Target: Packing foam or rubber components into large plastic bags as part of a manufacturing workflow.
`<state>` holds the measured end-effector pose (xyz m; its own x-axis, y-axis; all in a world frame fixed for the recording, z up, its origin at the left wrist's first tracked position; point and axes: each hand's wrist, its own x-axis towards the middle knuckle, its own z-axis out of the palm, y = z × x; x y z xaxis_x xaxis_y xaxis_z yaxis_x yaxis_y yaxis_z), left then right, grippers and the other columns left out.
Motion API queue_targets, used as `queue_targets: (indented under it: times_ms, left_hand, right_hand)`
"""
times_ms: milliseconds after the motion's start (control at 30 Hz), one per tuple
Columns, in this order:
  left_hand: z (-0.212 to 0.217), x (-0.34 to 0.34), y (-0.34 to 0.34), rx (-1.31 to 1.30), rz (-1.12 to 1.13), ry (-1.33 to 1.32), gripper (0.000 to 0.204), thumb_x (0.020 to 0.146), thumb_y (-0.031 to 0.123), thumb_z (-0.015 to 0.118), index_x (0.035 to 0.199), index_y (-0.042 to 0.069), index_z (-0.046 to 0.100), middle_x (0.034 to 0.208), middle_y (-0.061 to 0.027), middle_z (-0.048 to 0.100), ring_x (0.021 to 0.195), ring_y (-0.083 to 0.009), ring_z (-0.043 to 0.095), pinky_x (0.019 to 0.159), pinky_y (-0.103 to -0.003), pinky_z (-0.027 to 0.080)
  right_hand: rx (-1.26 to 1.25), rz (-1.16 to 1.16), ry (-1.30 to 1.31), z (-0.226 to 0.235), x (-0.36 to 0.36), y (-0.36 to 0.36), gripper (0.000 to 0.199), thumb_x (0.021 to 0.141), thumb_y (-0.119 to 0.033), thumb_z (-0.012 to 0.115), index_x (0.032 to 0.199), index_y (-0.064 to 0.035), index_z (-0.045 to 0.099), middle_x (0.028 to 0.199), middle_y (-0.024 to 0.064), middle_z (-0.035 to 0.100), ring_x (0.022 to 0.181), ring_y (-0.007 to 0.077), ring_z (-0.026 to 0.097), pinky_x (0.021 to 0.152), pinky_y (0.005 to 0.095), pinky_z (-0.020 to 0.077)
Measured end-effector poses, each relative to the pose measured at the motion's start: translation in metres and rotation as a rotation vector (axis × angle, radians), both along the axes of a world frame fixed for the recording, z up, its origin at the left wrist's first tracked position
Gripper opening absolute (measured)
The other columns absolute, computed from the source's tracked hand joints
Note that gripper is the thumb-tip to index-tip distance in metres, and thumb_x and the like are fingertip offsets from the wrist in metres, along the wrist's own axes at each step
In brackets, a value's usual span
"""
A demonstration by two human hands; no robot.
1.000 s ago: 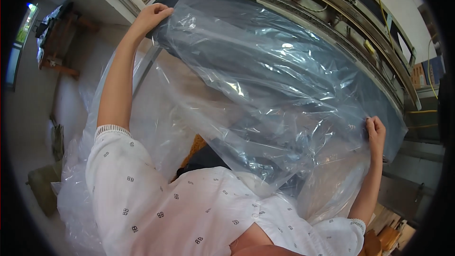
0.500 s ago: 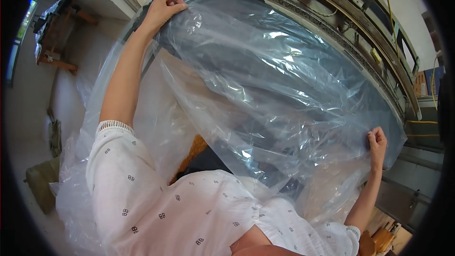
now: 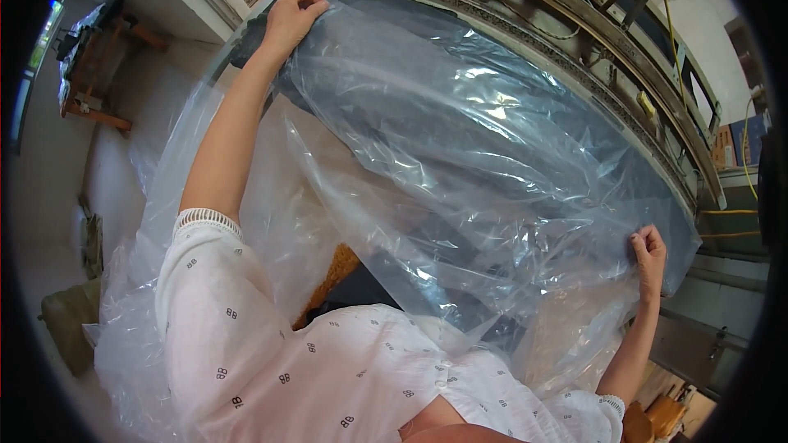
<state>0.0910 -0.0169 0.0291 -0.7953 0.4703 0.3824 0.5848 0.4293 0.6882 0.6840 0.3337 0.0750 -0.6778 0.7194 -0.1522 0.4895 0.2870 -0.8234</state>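
Observation:
A wide clear plastic sheet (image 3: 460,143) is spread, creased and shiny, over a dark blue-grey layer (image 3: 353,0) on the machine's bed. At the far left, my left hand (image 3: 291,20) pinches the sheet with thumb and fingers together, near the dark layer's upper left corner. My right hand (image 3: 650,256) is closed in a pinch on the sheet at the right, lower than the left. Between them the sheet hangs in folds down to my body. The exact edges in my fingertips are too fine to make out.
A long metal machine frame (image 3: 607,115) with a toothed-looking strip and cables runs along the far side. More loose clear plastic (image 3: 131,361) hangs at my left. A wooden stand (image 3: 98,115) is off to the left, and boxes (image 3: 743,139) stand at the far right.
My left hand has shifted slightly to the right, and more of the dark layer shows at the upper left corner. My right hand has stayed nearly in place. The view has shifted slightly.

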Motion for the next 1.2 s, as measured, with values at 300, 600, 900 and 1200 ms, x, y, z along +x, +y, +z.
queue_targets:
  times_ms: [300,600,900,1200]
  left_hand:
    - [-0.004,-0.01,0.019,-0.117,0.193,0.034,0.022,0.076,0.025,0.062,0.091,0.008,0.06,0.082,-0.008,0.063,0.081,-0.024,0.06,0.072,-0.034,0.044]
    - [-0.004,-0.03,0.021,0.314,-0.035,-0.385,0.023,0.079,0.021,0.062,0.09,0.001,0.063,0.076,-0.002,0.059,0.07,-0.0103,0.052,0.067,-0.024,0.042]
    - [-0.006,0.007,0.024,0.469,0.22,0.078,0.018,0.086,0.019,0.048,0.086,0.002,0.054,0.074,-0.0122,0.058,0.072,-0.0253,0.056,0.068,-0.034,0.043]
    - [-0.048,-0.163,-0.136,-0.627,0.526,0.821,0.033,0.082,0.021,0.049,0.108,0.001,0.053,0.105,-0.0178,0.053,0.098,-0.0347,0.051,0.087,-0.043,0.038]
  right_hand:
    - [0.05,0.03,-0.005,0.004,-0.005,-0.008,0.016,0.088,-0.015,0.053,0.076,-0.0057,0.05,0.069,-0.0072,0.043,0.064,0.002,0.035,0.058,0.0161,0.0276]
    - [0.28,-0.024,0.081,0.012,0.003,-0.03,0.012,0.088,-0.011,0.051,0.08,-0.0022,0.051,0.073,-0.0043,0.046,0.067,0.0043,0.039,0.061,0.0182,0.033]
    - [0.801,-0.057,-0.142,0.006,0.041,-0.108,0.009,0.074,0.002,0.05,0.082,-0.0025,0.052,0.074,0.01,0.048,0.066,0.0222,0.048,0.061,0.0273,0.0384]
    - [0.403,0.171,-0.129,-0.015,0.086,-0.13,0.01,0.075,-0.007,0.054,0.082,-0.0006,0.056,0.091,0.0115,0.058,0.092,0.0273,0.051,0.08,0.034,0.0398]
